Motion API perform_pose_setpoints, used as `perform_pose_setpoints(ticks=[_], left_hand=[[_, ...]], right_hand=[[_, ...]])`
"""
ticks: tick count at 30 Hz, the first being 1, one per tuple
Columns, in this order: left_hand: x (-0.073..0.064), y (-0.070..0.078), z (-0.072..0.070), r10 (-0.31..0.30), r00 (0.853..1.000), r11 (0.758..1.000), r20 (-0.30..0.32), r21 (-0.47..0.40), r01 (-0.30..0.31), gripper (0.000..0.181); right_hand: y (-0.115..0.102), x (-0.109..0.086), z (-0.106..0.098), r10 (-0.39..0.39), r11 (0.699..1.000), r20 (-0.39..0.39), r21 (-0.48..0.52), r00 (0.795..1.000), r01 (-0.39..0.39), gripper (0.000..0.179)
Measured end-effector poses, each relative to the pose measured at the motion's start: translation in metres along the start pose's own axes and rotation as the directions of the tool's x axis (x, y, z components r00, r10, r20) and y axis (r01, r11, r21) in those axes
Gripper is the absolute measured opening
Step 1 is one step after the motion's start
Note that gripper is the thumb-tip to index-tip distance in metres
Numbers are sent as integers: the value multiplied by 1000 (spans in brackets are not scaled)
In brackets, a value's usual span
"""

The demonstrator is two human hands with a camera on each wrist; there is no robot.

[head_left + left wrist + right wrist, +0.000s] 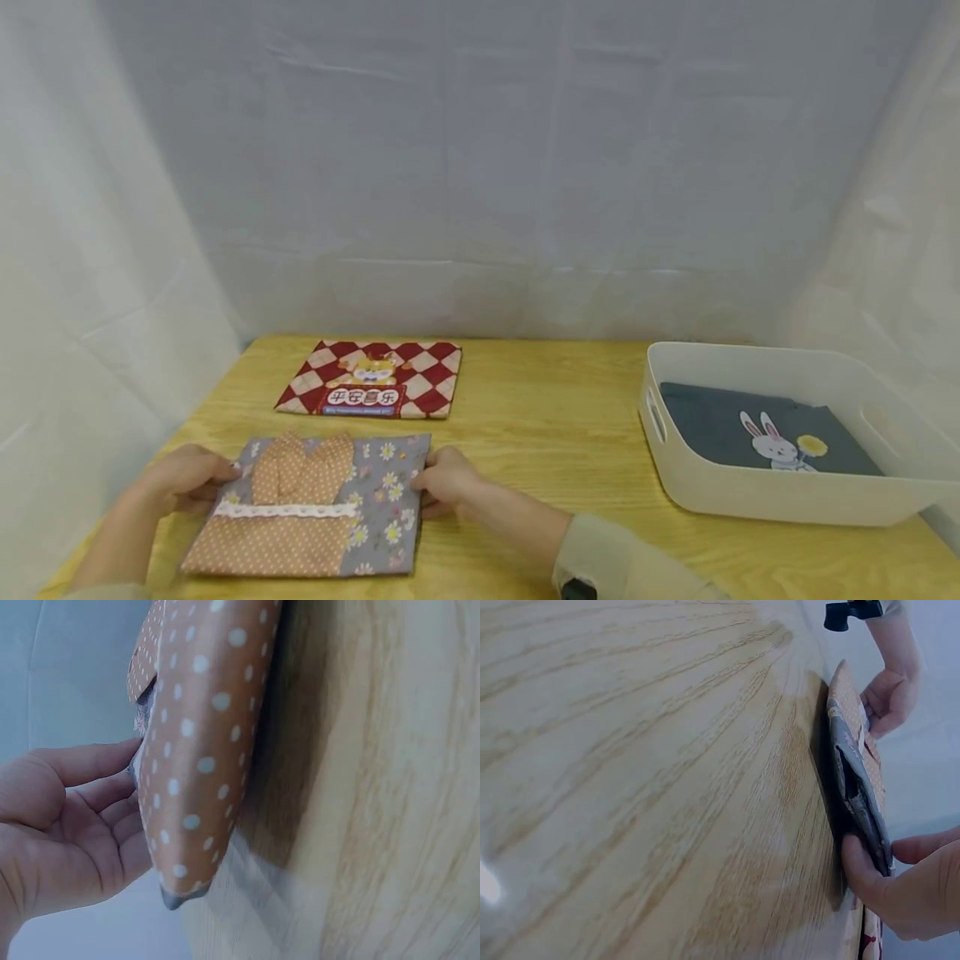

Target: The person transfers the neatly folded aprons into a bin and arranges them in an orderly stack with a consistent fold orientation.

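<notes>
A folded apron (386, 533) of grey daisy fabric lies close over the table's near left part, with an orange polka-dot panel and a white lace strip. My left hand (191, 477) pinches its left edge, thumb on top. At the opposite edge, my right hand (447, 482) grips the cloth between thumb and fingers. The polka-dot side (199, 757) fills the middle of the left wrist view, partly hiding the left fingertips. Folded grey layers (855, 787) show edge-on in the right wrist view, slightly off the wood at the right hand.
Behind the apron lies a folded red-and-cream diamond cloth (427, 379) with a cartoon animal. A white plastic basket (750, 496) stands at the right, holding a dark folded cloth (705, 425) with a rabbit print. Pale sheeting (480, 167) hangs around the wooden table (555, 417).
</notes>
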State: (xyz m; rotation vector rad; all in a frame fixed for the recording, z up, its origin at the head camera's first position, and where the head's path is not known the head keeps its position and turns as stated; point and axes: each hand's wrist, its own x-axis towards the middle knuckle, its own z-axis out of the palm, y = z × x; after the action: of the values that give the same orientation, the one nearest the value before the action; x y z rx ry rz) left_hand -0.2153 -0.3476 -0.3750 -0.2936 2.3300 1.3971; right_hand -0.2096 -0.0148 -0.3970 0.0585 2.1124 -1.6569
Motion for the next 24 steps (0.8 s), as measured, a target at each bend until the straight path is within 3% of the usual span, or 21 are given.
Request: perform_pose_setpoints(ticks=[8,15,24], left_hand=[[2,-1,-1,21,997,996,71,-84,-15,12],[5,2,-1,99,975,983,199,-174,-64,13],[8,15,4,141,970,972,199,-213,-98,11]], right_hand=[[5,1,-6,37,985,-8,171,999,-35,10],[6,0,-18,29,974,-41,224,999,-19,11],[2,1,-38,27,966,-27,256,999,-20,9]])
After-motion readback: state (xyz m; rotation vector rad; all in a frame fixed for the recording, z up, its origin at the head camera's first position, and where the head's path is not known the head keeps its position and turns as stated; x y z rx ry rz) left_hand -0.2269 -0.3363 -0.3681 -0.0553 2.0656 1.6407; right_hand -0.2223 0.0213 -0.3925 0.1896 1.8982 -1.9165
